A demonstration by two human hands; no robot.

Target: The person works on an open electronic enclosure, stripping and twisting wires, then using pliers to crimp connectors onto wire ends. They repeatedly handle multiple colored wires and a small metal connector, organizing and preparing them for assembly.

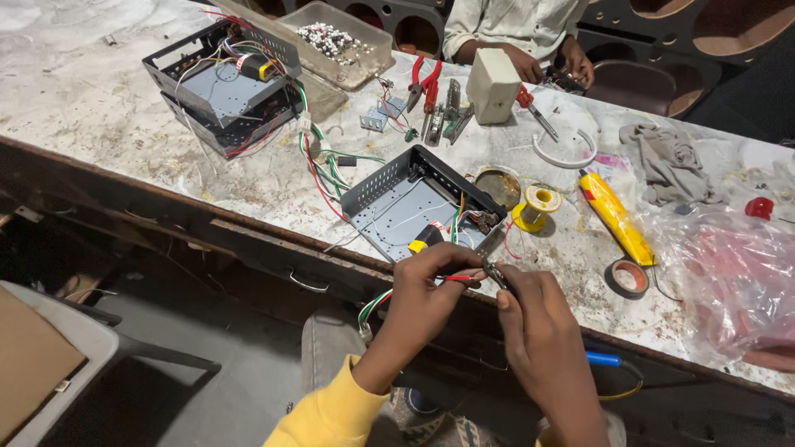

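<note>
My left hand (426,294) pinches a thin red wire (455,279) just below the table's front edge; green, white and red wires (373,305) trail from under its wrist. My right hand (538,319) holds a small dark metal tool (495,275) whose tip meets the red wire's end. Directly above both hands sits an open grey metal chassis (414,207) with a yellow part and coloured wires inside.
Two stacked grey chassis (224,87) sit far left, beside a clear tray of small parts (335,41). Red-handled pliers (424,83), a solder spool (537,207), yellow tube (614,217), tape roll (628,277) and plastic bag (729,273) lie about. Another person's hands (538,62) work opposite.
</note>
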